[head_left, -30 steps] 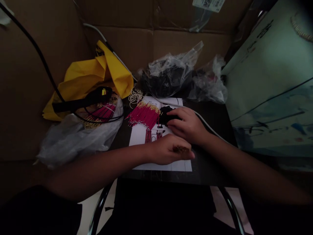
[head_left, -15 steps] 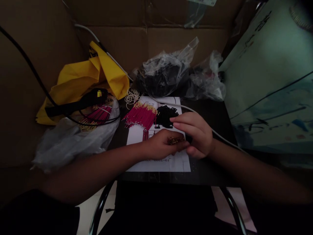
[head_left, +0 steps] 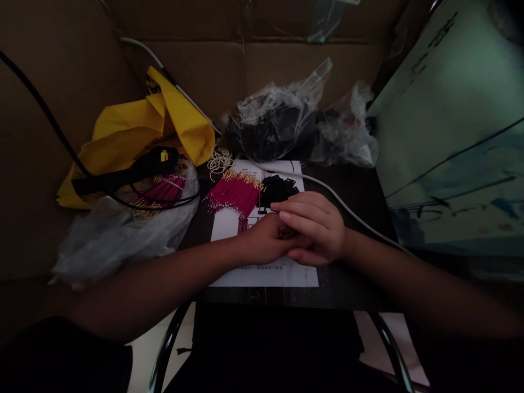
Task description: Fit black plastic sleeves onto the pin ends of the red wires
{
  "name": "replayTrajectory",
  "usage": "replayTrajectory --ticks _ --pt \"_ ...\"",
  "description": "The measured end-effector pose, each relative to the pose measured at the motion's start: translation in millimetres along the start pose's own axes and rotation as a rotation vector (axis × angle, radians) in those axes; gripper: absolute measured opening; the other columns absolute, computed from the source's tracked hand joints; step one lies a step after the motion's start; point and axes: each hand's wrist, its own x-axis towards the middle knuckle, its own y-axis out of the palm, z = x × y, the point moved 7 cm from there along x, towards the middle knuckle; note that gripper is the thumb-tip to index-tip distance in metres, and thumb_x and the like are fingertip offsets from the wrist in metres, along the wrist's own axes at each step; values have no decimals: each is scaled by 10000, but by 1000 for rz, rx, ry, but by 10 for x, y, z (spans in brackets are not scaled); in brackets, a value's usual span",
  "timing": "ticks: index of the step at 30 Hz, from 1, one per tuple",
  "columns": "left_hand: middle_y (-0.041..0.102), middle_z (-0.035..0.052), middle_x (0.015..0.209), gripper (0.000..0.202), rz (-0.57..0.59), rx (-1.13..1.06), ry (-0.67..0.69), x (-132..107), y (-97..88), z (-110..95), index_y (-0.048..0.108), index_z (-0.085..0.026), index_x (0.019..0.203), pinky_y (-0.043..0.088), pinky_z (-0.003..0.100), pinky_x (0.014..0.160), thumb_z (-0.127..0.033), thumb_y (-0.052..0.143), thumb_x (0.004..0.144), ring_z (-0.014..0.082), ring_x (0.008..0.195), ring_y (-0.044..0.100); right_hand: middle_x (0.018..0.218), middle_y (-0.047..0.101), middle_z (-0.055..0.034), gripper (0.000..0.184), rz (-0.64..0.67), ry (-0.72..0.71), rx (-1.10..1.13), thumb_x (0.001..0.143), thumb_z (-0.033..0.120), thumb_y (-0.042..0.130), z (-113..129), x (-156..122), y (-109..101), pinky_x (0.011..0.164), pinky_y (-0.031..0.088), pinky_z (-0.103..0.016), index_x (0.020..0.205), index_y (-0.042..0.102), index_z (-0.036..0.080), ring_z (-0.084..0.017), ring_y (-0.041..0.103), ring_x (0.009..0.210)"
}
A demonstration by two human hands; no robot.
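My left hand (head_left: 266, 237) is closed around a bundle of wires with brass-coloured terminals (head_left: 285, 231); only the terminal ends show above the fist. Over it from the right lies my right hand (head_left: 313, 229), fingers stretched side by side and lightly curved, thumb lower down by the left hand's fingers. It covers part of the bundle. Just beyond, red wires with gold-coloured tips (head_left: 235, 194) are spread over the printed white sheet (head_left: 262, 277). A heap of small black pieces (head_left: 278, 189) sits beside them.
Clear plastic bags (head_left: 272, 117) with dark contents stand at the back. At the left are a yellow cloth-like bag (head_left: 126, 123), a plastic bag (head_left: 110, 234) and another bundle of red wires (head_left: 164, 190). A white cable (head_left: 339, 195) crosses the dark table (head_left: 364, 191).
My right hand has moved left and now covers more of the terminals and the left hand. The left hand has stayed almost in place, still around the bundle.
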Motion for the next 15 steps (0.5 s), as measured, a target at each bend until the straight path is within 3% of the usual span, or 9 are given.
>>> replayTrajectory --ticks 7,10,13,15 --pt "647 94 1194 171 75 169 71 41 13 -56 652 -127 957 475 338 999 -213 585 826 226 1195 570 1285 612 -159 550 50 -25 -27 830 411 636 16 -3 32 945 524 -459 1291 561 120 -273 581 1145" --pt "636 96 1197 160 69 194 79 48 13 -57 645 -130 936 454 348 1025 -219 596 812 234 1202 557 1277 623 -130 529 68 -18 -22 837 426 623 10 -2 40 942 532 -452 1291 562 161 -260 592 1136" --pt "646 98 1168 211 38 131 47 26 4 -18 630 -135 992 497 333 948 -270 616 830 216 1130 594 1271 632 -124 573 57 3 -14 865 464 574 0 0 16 924 539 -455 1352 506 170 -255 601 1133" --pt "683 85 1028 214 28 74 14 4 5 30 624 -130 988 531 296 828 -304 595 865 180 974 641 1285 621 -144 604 32 29 -23 884 496 531 -14 0 -19 920 535 -461 1380 479 154 -262 602 1135"
